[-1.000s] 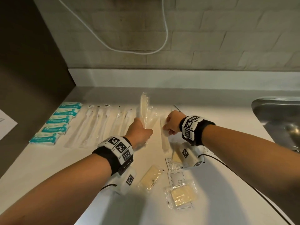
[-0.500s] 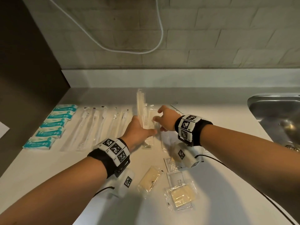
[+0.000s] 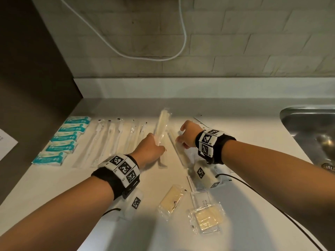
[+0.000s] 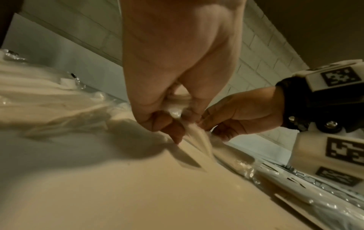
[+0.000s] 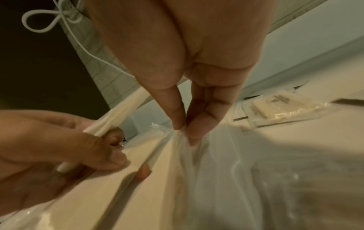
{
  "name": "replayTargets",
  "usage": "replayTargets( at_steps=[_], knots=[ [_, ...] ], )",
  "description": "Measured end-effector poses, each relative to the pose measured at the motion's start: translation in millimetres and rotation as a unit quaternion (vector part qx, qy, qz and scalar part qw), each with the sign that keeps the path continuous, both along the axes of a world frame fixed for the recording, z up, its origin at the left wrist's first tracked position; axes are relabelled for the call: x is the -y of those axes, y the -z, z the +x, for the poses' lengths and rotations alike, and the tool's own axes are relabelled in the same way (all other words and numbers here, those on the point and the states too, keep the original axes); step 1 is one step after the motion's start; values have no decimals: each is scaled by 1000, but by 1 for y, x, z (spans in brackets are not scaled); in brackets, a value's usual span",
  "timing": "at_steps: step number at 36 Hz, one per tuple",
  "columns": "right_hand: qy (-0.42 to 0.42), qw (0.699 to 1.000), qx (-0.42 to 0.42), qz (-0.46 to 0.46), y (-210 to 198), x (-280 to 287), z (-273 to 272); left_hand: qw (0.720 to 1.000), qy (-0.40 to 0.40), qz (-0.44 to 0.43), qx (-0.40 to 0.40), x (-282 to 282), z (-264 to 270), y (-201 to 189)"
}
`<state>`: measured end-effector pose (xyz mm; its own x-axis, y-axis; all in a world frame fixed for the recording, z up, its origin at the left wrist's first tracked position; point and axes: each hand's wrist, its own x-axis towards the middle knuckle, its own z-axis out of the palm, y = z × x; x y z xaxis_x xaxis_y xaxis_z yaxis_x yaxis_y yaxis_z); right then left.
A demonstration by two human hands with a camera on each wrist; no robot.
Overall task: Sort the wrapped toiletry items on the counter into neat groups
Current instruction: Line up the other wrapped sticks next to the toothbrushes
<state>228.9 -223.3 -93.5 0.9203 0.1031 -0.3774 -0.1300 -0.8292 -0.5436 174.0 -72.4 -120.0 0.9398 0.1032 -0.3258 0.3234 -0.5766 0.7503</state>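
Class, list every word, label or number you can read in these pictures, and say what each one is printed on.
"S..." above "CO...": on the card half under a soap packet; the remaining letters are hidden or blurred.
Teal packets: the print is too blurred to read.
Wrist markers: square codes with tiny characters beside them, not legible.
Flat packet in the right wrist view: faint print, unreadable.
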Motion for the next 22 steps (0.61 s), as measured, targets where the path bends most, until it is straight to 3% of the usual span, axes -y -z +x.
replayTargets(
  at_steps=[11, 22],
  knots=[
    [21, 998, -28, 61, -1, 3, -1, 989, 116, 85, -33, 9, 2, -18],
    [29, 999, -17, 25, 6, 5, -2, 989, 92, 119, 3, 15, 4, -18]
  ],
)
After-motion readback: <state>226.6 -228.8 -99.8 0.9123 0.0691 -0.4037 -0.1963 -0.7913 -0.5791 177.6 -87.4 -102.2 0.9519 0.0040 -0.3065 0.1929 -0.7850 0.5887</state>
